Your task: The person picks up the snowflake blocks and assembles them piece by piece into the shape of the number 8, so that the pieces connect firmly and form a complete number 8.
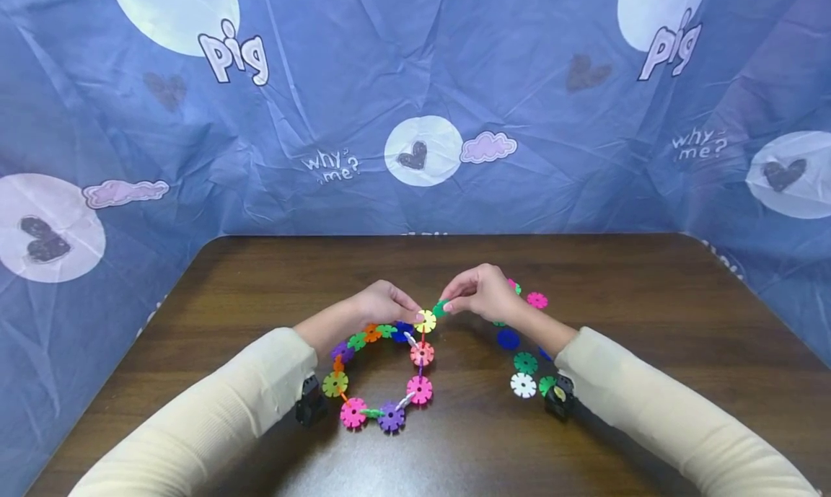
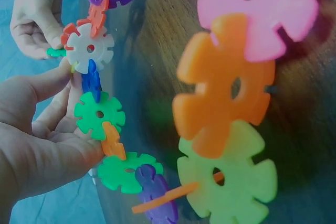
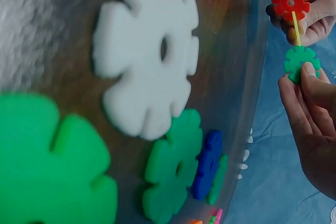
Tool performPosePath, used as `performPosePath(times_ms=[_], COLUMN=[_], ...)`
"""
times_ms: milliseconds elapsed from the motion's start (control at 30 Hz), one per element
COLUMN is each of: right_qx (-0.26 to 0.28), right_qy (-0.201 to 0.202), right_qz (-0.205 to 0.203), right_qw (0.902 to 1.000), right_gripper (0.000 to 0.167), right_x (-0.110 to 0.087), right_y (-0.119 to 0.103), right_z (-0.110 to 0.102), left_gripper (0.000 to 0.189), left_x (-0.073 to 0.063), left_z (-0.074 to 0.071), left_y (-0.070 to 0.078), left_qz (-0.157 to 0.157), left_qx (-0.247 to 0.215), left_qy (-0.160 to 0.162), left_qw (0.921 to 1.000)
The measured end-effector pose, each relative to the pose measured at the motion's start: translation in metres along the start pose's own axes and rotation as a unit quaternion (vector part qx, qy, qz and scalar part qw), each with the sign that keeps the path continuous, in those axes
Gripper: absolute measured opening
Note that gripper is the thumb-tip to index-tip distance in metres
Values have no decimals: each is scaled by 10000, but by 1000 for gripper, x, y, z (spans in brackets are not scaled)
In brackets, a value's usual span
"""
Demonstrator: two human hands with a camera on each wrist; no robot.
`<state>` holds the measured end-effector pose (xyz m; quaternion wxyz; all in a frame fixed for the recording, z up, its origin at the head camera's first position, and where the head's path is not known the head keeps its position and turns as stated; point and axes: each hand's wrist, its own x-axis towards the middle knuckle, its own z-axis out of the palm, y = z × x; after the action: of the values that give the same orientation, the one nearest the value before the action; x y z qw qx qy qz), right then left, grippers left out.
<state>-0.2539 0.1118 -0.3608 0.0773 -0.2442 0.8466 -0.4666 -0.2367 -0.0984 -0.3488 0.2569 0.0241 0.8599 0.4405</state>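
My left hand [image 1: 384,304] pinches a yellow notched snowflake disc [image 1: 426,321] at the upper right end of a chain of interlocked discs. This multicoloured chain [image 1: 392,417] curves round in a loop on the table. Between the thumb and fingers of my right hand [image 1: 487,291] is a green snowflake disc [image 1: 440,309], held close beside the yellow one. In the right wrist view, the yellow disc appears edge-on and meets the rim of the green disc [image 3: 294,66]. A red disc [image 3: 290,2] joins the yellow one's other side.
Loose discs lie on the brown table [image 1: 604,266] beneath and beside the right forearm, including a white disc [image 1: 523,385], a blue disc [image 1: 508,340] and a pink disc [image 1: 537,300]. A blue printed cloth [image 1: 363,71] hangs behind the table's far edge.
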Motion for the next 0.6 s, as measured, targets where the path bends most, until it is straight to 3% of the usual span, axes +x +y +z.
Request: performPosePath(times_ms=[233,433,600], right_qx=[333,1,-199], right_qy=[-187,-317,-532], right_qz=[-41,-310,-674], right_qw=[9993,9990,9961], right_gripper=[11,10,8], right_x=[1,2,6], right_y=[3,3,5], right_z=[-1,0,3], left_gripper=[25,23,20], left_x=[0,-2,-1], left_z=[-1,0,6], left_y=[1,2,-1], left_qz=[-93,-88,-234], left_qx=[-80,-59,-99], left_qy=[-46,-44,225], left_qw=[9999,9999,9994])
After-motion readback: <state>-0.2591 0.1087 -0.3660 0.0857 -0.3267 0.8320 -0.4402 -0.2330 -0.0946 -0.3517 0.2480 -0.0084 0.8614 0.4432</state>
